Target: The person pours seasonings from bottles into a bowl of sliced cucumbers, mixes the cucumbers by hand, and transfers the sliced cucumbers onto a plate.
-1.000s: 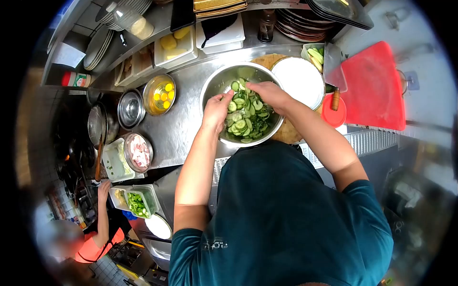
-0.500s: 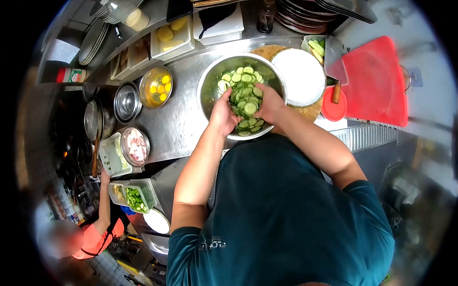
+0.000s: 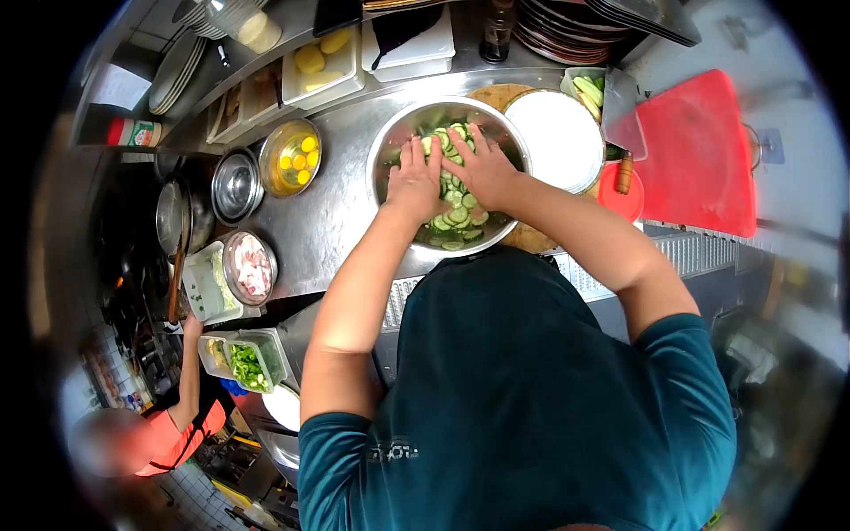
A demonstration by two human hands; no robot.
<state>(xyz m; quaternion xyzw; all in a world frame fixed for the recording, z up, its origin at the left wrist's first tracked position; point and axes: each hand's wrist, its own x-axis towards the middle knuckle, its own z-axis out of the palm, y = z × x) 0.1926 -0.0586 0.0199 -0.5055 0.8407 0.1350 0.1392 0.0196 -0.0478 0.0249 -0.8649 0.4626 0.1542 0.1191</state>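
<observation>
A large steel mixing bowl stands on the counter in front of me, with many cucumber slices inside. Both of my hands reach into it. My left hand lies over the left part of the slices, palm down, its fingers stretched and a little apart. Over the right part, my right hand is spread flat with the fingers pointing away from me. The two hands come close together near the middle of the bowl. Slices show between and below them; what lies under the palms is hidden.
Right of the bowl, a white round lid or plate rests on a wooden board, near a red cutting board. Leftward are a bowl of egg yolks, a steel bowl and a bowl of meat. A co-worker stands lower left.
My hands were cupped around a heap of slices, lifting it. Now they have moved forward and lie spread over the slices, which are lower in the bowl.
</observation>
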